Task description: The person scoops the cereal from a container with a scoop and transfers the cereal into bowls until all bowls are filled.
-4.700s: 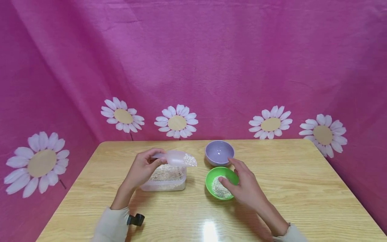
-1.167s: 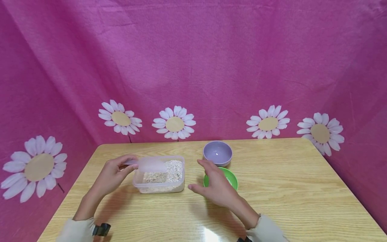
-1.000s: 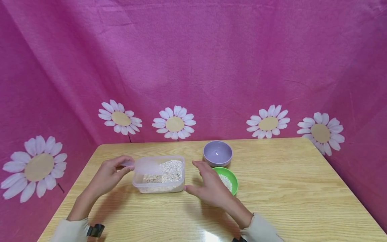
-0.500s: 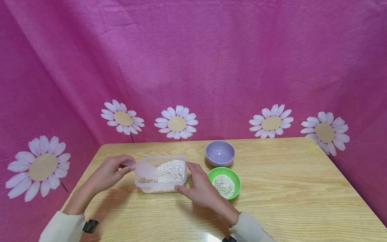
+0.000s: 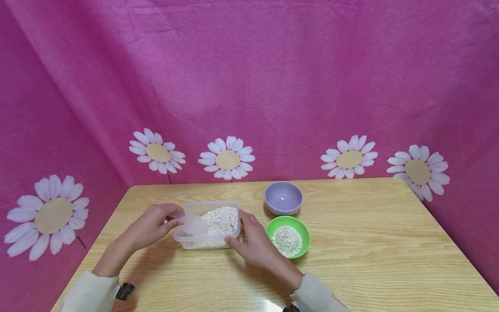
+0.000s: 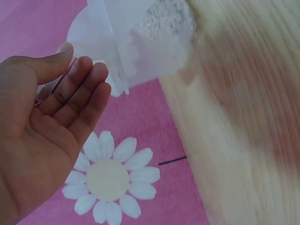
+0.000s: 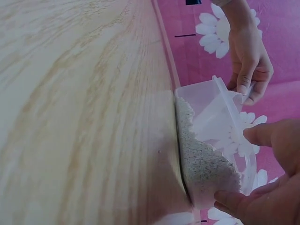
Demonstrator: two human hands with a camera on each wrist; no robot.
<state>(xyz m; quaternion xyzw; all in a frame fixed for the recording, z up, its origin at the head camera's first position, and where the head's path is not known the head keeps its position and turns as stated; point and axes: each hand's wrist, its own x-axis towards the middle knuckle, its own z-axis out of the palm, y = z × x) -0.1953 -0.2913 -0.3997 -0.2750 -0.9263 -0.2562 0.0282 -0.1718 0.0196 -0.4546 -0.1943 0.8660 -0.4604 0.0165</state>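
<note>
My left hand (image 5: 152,227) pinches the handle of a translucent plastic scoop (image 5: 194,224) between thumb and fingers. The scoop's bowl dips down into a clear rectangular container (image 5: 206,245), against the left side of the rolled oats (image 5: 221,220). In the right wrist view the oats (image 7: 201,161) slope inside the container, piled higher toward my right hand (image 7: 272,183). That hand holds the container's right end, thumb on the near side and fingers on the far side. Just right of it stands a green bowl (image 5: 306,236) with some oats in it.
A purple bowl (image 5: 283,198) stands behind the green one, close to it, with nothing visible inside. The light wooden table (image 5: 370,242) ends at a pink curtain (image 5: 273,86) with daisies along its back and sides.
The scoop, earlier raised with oats in it, has come down into the container and moved right into the oats. My right hand has gone from over the green bowl to the container's right end.
</note>
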